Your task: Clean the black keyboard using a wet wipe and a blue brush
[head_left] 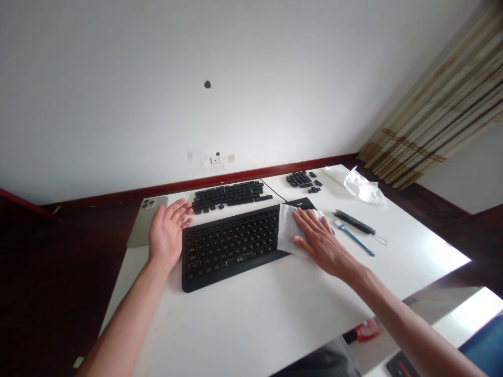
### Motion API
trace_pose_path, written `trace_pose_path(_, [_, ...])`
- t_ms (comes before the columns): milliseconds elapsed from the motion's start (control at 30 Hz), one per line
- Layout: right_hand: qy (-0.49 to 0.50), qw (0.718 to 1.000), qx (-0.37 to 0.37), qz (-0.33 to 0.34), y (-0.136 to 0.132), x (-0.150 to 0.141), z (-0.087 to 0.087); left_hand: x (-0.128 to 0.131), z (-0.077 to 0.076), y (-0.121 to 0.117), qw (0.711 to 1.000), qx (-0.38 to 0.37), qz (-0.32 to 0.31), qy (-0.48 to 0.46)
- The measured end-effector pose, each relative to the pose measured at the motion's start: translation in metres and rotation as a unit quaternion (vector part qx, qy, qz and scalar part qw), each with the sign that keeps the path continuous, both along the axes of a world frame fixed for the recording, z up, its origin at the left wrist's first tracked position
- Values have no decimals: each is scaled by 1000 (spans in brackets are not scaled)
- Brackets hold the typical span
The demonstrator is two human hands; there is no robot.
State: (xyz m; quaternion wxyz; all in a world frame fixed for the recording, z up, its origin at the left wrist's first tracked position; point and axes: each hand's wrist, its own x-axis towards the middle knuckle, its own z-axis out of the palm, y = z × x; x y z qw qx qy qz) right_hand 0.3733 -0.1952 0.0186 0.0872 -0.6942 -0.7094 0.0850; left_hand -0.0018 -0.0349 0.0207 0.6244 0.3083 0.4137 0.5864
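A black keyboard base [228, 246] with its keycaps removed lies on the white table [251, 314]. My right hand [320, 241] lies flat, fingers stretched, pressing a white wipe [286, 230] onto the keyboard's right end. My left hand [167, 233] rests at the keyboard's left edge, palm turned inward, fingers spread and holding nothing. Removed black keycaps [228, 195] lie in rows behind the keyboard, and a smaller group of keycaps [303, 179] sits further right.
A phone [146, 220] lies face down at the table's left rear corner. A crumpled white wrapper [363, 187], a black tool [353, 221] and a blue brush [353, 238] lie to the right. A curtain [444, 115] hangs at the right.
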Motion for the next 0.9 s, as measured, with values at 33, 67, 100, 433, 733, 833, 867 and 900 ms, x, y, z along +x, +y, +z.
trace_pose_path(33, [6, 1000, 5, -11, 4, 4, 2, 0, 0, 0, 1000, 0, 0, -1])
trace_pose_path(67, [9, 1000, 18, -21, 6, 5, 3, 0, 0, 0, 1000, -1, 1, -2])
trace_pose_path(100, [8, 999, 39, -29, 6, 6, 5, 0, 0, 0, 1000, -2, 2, -3])
trace_pose_path(433, [11, 998, 50, 34, 6, 2, -6, 1, 1, 0, 1000, -1, -1, 0])
trace_pose_path(733, [2, 998, 26, -54, 45, 28, -8, 1, 1, -1, 1000, 0, -1, 6])
trace_pose_path(833, [-5, 998, 28, -61, 44, 18, -10, 1, 1, -1, 1000, 3, -2, 13])
trace_pose_path(867, [-4, 998, 26, -56, 43, 13, -9, 2, 1, -1, 1000, 4, -3, 16])
trace_pose_path(900, [-1, 999, 24, -46, 41, 9, -8, 2, 2, -1, 1000, 5, -3, 19])
